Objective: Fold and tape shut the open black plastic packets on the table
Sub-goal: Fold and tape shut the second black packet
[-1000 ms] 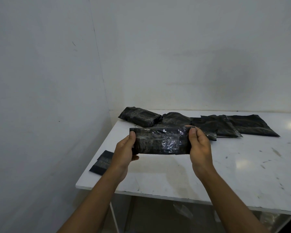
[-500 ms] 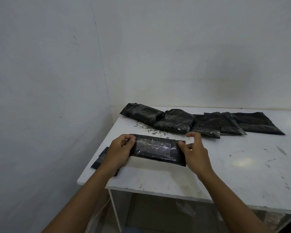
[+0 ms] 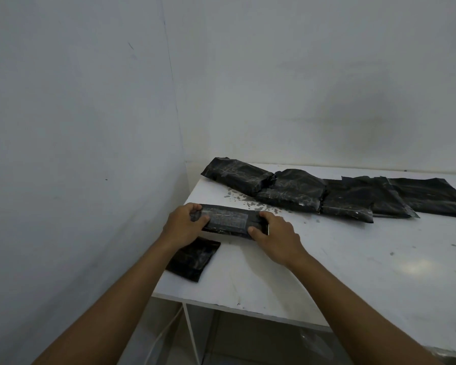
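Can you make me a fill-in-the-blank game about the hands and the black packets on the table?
1. Both hands, the left hand and the right hand, hold one folded black plastic packet by its two ____.
2. The white table stands in a ____ where two walls meet.
3. The flat black plastic packet near the table's front edge lies partly under the person's ____ forearm.
4. The row of black plastic packets lies along the ____ edge of the table.

Missing words: ends; corner; left; far

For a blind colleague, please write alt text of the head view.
Both hands, left hand and right hand, hold a folded black packet on a white table. More black packets lie behind it.
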